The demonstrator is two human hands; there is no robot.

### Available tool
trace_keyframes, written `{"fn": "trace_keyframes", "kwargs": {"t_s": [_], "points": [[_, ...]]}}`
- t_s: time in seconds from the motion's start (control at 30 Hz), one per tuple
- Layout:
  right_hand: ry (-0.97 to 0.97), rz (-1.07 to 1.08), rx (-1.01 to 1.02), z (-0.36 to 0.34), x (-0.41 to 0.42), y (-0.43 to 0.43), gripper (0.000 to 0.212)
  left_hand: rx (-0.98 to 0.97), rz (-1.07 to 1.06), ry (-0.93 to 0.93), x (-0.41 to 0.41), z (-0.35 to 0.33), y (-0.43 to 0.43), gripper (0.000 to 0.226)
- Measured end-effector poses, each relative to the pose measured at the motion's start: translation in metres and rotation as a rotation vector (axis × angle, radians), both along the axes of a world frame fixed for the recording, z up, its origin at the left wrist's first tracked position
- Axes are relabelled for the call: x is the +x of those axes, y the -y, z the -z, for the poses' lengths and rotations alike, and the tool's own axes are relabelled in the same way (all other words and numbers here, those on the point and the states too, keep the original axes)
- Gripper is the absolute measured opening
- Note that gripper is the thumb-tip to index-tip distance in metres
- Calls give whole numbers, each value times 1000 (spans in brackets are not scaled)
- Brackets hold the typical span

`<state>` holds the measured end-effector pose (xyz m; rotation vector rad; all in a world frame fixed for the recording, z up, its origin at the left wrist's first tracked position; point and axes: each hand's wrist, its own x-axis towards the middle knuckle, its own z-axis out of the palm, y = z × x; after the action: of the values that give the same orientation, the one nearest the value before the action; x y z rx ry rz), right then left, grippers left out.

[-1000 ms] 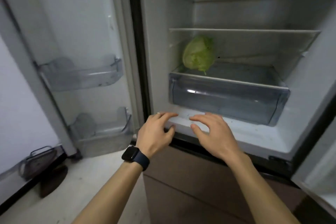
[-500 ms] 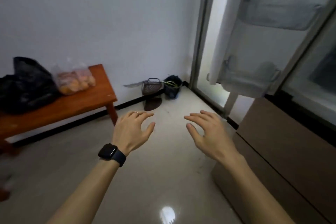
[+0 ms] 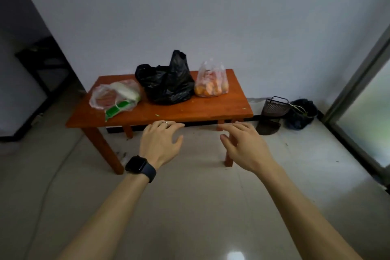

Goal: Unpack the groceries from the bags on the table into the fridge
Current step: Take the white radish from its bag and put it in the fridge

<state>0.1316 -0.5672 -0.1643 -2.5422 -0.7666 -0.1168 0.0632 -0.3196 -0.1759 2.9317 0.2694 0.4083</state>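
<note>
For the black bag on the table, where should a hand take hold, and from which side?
Likely the gathered peak of the black bag that stands up at its top right, taken from above. The body below is slumped and wide, poor for one hand, and the fruit bag and vegetable bag flank it.

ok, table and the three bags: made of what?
Table: looks like wood, reddish-brown, slight sheen, square legs. Black bag: thin opaque plastic, crinkled and glossy. Left clear bag and right clear bag: thin transparent plastic film, contents show through.
</note>
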Motion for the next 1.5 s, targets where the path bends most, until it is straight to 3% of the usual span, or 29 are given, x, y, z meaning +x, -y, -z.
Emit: {"fn": "trace_keyframes", "kwargs": {"t_s": [0.37, 0.8, 1.13, 1.33, 1.5], "points": [[-67, -219, 2, 21, 47, -195, 41, -42, -203, -31, 13, 24, -187, 43], [-193, -332, -35, 74, 188, -387, 42, -111, -351, -293, 141, 71, -370, 45], [-368, -467, -221, 136, 251, -511, 46, -239, -402, -508, 197, 134, -472, 49], [-422, -488, -364, 178, 265, -596, 48, -239, -356, -641, 238, 180, -543, 40], [-382, -419, -398, 202, 274, -658, 55, -280, -292, -733, 276, 212, -599, 67]]}}
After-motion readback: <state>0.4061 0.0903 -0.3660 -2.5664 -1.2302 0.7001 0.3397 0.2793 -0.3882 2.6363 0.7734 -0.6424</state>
